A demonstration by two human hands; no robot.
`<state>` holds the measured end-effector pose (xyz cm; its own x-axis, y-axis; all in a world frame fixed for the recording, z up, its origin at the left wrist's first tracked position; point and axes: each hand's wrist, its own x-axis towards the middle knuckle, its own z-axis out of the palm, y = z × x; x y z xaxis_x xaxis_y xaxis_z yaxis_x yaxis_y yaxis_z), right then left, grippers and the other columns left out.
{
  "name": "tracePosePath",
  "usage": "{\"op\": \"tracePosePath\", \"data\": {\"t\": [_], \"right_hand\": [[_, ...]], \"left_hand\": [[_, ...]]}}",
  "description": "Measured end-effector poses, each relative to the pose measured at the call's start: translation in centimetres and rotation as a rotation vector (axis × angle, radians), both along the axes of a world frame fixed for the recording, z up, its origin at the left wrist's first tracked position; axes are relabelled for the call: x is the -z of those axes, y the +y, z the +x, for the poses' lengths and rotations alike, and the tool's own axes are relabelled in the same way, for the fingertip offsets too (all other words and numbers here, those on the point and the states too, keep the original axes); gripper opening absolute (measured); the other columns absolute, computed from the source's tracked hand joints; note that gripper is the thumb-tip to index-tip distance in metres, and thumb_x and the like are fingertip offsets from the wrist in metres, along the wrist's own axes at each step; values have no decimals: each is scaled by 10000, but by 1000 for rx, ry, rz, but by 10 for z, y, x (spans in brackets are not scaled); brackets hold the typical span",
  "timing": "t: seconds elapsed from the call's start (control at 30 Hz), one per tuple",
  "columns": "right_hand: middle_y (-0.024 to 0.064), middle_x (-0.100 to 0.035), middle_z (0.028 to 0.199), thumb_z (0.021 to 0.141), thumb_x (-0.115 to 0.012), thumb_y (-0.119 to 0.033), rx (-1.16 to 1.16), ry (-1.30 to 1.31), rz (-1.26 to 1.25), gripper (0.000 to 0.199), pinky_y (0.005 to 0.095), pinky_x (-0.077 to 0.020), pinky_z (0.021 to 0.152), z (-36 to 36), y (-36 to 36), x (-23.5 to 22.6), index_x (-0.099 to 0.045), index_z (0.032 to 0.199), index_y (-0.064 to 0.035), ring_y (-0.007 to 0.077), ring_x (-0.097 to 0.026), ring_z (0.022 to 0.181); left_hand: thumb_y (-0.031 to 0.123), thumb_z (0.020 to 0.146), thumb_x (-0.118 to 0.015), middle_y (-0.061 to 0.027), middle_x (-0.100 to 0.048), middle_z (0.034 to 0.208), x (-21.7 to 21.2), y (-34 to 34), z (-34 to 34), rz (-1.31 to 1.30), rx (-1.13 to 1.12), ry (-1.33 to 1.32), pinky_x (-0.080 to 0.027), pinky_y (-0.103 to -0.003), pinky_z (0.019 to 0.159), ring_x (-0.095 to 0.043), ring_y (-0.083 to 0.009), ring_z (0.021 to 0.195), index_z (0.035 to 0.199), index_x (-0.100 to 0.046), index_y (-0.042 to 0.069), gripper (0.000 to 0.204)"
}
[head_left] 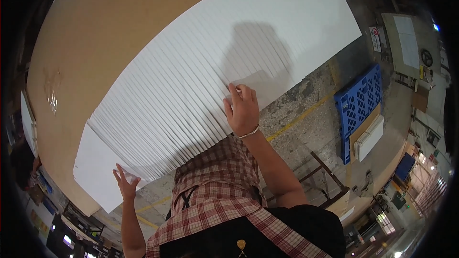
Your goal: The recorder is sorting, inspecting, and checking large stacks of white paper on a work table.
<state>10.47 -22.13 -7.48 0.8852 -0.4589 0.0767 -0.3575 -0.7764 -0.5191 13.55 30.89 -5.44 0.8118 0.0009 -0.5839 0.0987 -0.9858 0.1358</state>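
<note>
A large fanned stack of white paper sheets (191,86) lies spread across a tan table (95,33). My right hand (241,110), with a thin bangle at the wrist, presses on the near edge of the sheets, fingertips on the top sheet. My left hand (125,182) is spread, fingers apart, touching the near left corner of the stack. Neither hand grips a sheet that I can make out. My chest in a red checked shirt and dark apron fills the bottom centre.
A blue plastic pallet (359,105) with flat boards stands on the concrete floor to the right. Yellow floor lines (296,117) run past it. A metal frame (325,177) sits near my right arm. A second table with white sheets (406,43) is far right.
</note>
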Motion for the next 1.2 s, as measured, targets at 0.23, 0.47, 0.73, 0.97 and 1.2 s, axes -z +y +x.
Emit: {"op": "tracePosePath", "data": {"t": [0.23,0.47,0.73,0.97,1.2], "right_hand": [[145,-511,1010,747,-719,-133,125,-66,-62,451,411,-421,784,14,-32,4,-559,1137,27,311,-491,903],[135,-509,1007,702,-759,-178,146,-51,-130,476,401,-420,780,28,-51,8,-557,1102,-20,292,-499,903],[81,-558,771,684,-782,-268,268,80,278,368,388,-453,657,46,-88,1,-617,921,-41,276,-545,709],[130,-519,577,664,-777,-330,144,361,508,403,355,-411,521,46,-105,9,-558,665,9,218,-486,532],[93,-414,475,639,-798,-306,161,300,708,441,333,-331,462,45,-111,26,-499,559,7,144,-340,478]], "left_hand": [[314,574,-820,-262,-75,1496,-3,-4,3,-23,-24,10,-313,-500,1041,-241,-443,1337,1481,-111,250,1153],[408,567,-821,-270,-79,1493,0,1,5,-23,35,-14,-278,-496,1060,-196,-445,1353,1482,-117,230,1168],[525,550,-798,-272,-80,1492,-1,0,4,-28,12,-8,-305,-498,1046,-221,-452,1342,1482,-112,229,1194],[433,542,-822,-280,-82,1489,-3,-3,6,-28,48,-29,-327,-500,1033,-242,-463,1329,1482,-110,221,1198],[345,546,-834,-278,-80,1490,-6,-4,4,-18,53,-17,-313,-496,1043,-216,-458,1340,1482,-111,217,1189]]}}
